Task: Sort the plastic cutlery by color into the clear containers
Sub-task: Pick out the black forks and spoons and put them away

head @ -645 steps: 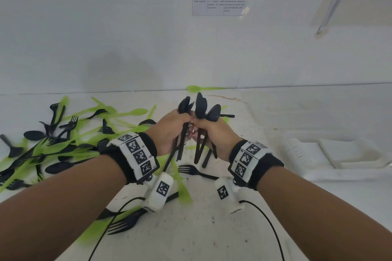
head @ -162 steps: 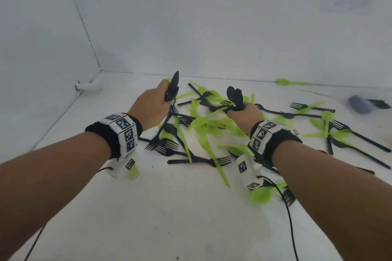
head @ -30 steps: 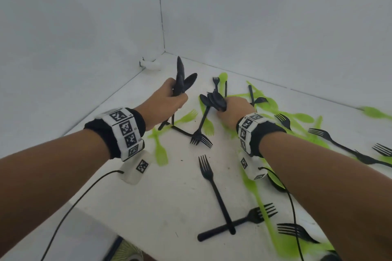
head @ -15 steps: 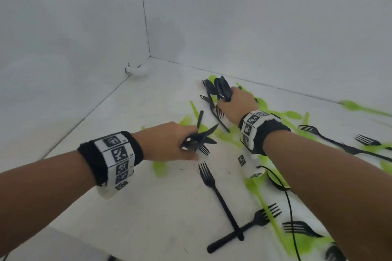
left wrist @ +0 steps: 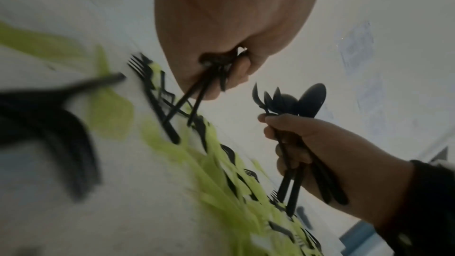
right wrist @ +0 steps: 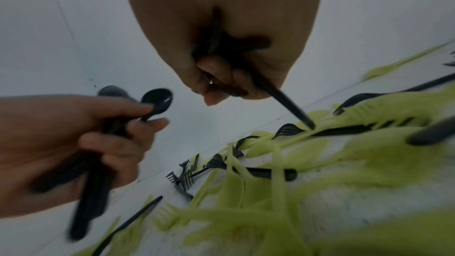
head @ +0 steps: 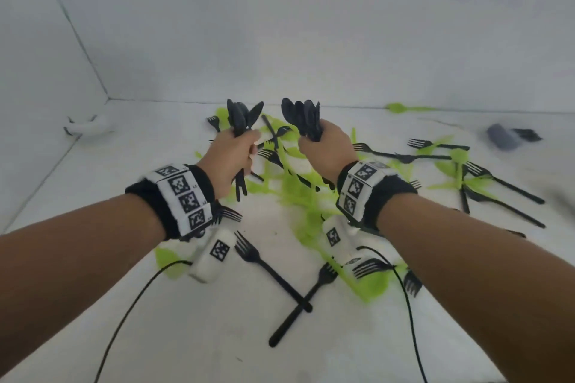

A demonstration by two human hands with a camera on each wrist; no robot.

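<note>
My left hand [head: 231, 155] grips a bunch of black spoons [head: 242, 116], bowls up and handles hanging below the fist. My right hand [head: 326, 149] grips a second bunch of black spoons [head: 303, 116] the same way. Both fists are raised side by side above the white table [head: 193, 329]. In the left wrist view my left hand [left wrist: 221, 69] clasps black handles, and the right hand's spoons [left wrist: 293, 102] show beyond. The right wrist view has my right hand [right wrist: 221, 77] curled round black handles. Green cutlery [head: 298, 196] and black forks [head: 264, 264] lie scattered underneath. No clear container is in view.
White walls close the table at the left and back. A small white object [head: 88, 127] lies in the far left corner. A grey blurred object [head: 504, 137] sits at the far right. Two black cables [head: 130, 308] trail from my wrists over the near table.
My left hand has lifted off the table with its spoons and now stands upright beside the right hand. The right hand has also risen. The view has swung to the right.
</note>
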